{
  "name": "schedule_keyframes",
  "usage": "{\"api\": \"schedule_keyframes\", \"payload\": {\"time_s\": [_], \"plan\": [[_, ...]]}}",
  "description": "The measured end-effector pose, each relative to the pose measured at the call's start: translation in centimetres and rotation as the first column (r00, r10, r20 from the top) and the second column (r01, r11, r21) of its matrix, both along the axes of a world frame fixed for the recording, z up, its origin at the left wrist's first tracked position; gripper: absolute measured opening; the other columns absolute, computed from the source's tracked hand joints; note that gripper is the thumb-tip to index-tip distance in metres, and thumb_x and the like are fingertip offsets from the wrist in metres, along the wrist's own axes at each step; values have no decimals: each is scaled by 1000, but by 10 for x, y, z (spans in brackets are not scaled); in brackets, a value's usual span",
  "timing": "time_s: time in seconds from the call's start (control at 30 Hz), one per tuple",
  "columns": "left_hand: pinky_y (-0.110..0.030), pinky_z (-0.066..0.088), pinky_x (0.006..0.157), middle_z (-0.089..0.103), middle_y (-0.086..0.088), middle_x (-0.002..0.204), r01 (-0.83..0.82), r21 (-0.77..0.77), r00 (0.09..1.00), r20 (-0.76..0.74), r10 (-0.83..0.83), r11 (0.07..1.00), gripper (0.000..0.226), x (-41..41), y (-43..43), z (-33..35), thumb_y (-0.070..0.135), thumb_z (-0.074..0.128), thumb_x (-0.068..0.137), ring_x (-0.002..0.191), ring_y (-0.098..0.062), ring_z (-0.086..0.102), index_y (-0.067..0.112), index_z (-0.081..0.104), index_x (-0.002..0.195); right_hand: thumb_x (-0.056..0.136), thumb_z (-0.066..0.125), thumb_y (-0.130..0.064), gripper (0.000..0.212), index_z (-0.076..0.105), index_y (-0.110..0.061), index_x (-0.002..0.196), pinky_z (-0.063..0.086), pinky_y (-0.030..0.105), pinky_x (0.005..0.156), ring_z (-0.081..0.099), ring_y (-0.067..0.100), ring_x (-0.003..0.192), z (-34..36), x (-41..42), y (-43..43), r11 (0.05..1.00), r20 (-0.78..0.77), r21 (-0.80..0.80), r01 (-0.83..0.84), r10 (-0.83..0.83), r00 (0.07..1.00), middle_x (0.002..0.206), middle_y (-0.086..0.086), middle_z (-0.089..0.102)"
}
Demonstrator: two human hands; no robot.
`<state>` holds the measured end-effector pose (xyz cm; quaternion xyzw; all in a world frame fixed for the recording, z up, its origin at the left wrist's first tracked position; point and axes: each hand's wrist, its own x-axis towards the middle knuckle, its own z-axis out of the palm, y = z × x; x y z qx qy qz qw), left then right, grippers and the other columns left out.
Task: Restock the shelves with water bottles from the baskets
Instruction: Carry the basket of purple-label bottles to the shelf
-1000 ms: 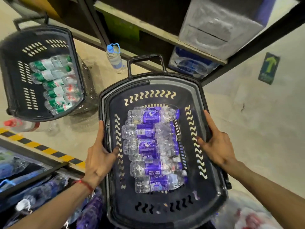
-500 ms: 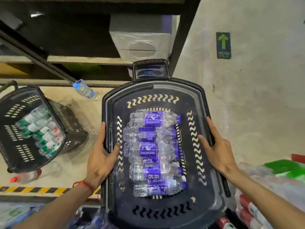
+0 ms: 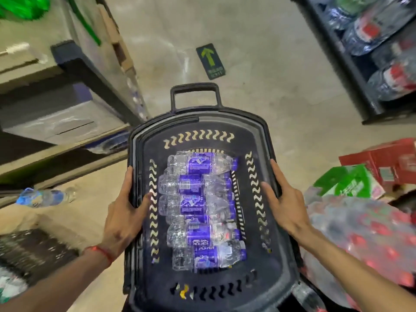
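A black plastic basket [image 3: 276, 251] fills the middle of the view, lifted off the floor. Several purple-labelled water bottles [image 3: 195, 203] lie on their sides in its bottom. My left hand [image 3: 123, 212] grips the basket's left rim, thumb hooked inside over the wall. My right hand [image 3: 286, 206] grips the right rim the same way, thumb inside. The basket's pull handle [image 3: 194, 95] sticks out at the far end. A dark shelf [image 3: 344, 55] at the upper right holds wrapped packs of red-labelled bottles.
A loose blue-capped bottle [image 3: 42, 197] lies on the floor at the left. A shelving unit with a wrapped box [image 3: 56, 118] stands at the left. Shrink-wrapped red-capped bottle packs [image 3: 364, 235] and red and green cartons [image 3: 369, 174] sit at the right. Bare concrete floor with an arrow sticker [image 3: 210, 61] lies ahead.
With the basket still in both hands, the view has swung to the right: the other basket with green-labelled bottles has left the view, and the right-hand shelf and cartons have come in.
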<state>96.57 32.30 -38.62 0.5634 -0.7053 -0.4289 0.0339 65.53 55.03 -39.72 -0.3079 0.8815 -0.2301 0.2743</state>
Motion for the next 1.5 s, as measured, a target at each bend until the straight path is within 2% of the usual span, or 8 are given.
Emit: {"api": "schedule_keyframes", "payload": {"time_s": [0.3,0.47,0.8,0.9,1.1,1.2,1.33,1.5], "plan": [[-37,55,91,61,11,122,276,66,956,-117,-268,959,85,-179,-60,-6,33,65,98,94,-18,68,63,8,153,104,53,-53,65,21,-55,160,54,33,76,65,15,58,37,-104,24,953,-80,2,303,-302,950,68,11,70],[-45,55,100,58,14,134,419,42,900,-154,-408,907,86,-287,-112,-1,46,67,94,106,-20,70,61,8,155,103,52,-54,65,21,-53,161,54,35,57,50,17,38,51,-167,4,907,-156,36,420,-410,899,41,2,46],[-23,54,64,53,15,119,589,-62,800,-99,-592,806,83,-488,-216,45,32,62,100,67,-6,64,51,7,160,101,48,-58,68,18,-52,162,50,38,50,49,22,36,80,-294,-73,807,-161,-19,591,-586,795,42,8,48],[-26,55,73,64,9,118,616,-89,779,-81,-622,783,85,-546,-248,52,27,66,99,72,-9,67,47,11,161,102,50,-56,69,20,-48,163,54,39,57,60,31,44,70,-342,-97,807,-169,-81,585,-589,790,75,27,71],[-40,48,100,59,0,141,616,-130,783,-11,-622,777,83,-655,-298,54,36,64,99,124,-30,61,44,11,162,104,57,-46,67,22,-51,162,57,39,78,73,41,81,51,-457,-151,811,-105,-143,567,-583,806,116,35,68],[-44,49,102,60,-10,143,602,-92,796,0,-605,793,84,-698,-316,42,47,63,97,125,-37,61,48,8,161,105,54,-48,68,17,-53,162,59,39,72,70,34,62,45,-516,-171,822,-66,-130,554,-565,822,104,31,72],[-45,51,100,56,-8,148,574,-49,818,-9,-575,818,87,-761,-345,26,41,66,96,120,-37,64,47,9,161,104,50,-54,69,11,-57,161,54,33,54,41,12,35,40,-590,-198,851,-76,-63,521,-524,848,49,8,58],[-42,50,101,54,8,135,624,-9,780,-46,-624,781,88,-859,-393,16,43,68,96,115,-25,64,38,11,163,105,52,-52,73,8,-53,162,48,32,44,31,8,32,35,-664,-241,821,-98,4,571,-568,818,40,-3,39]]}}
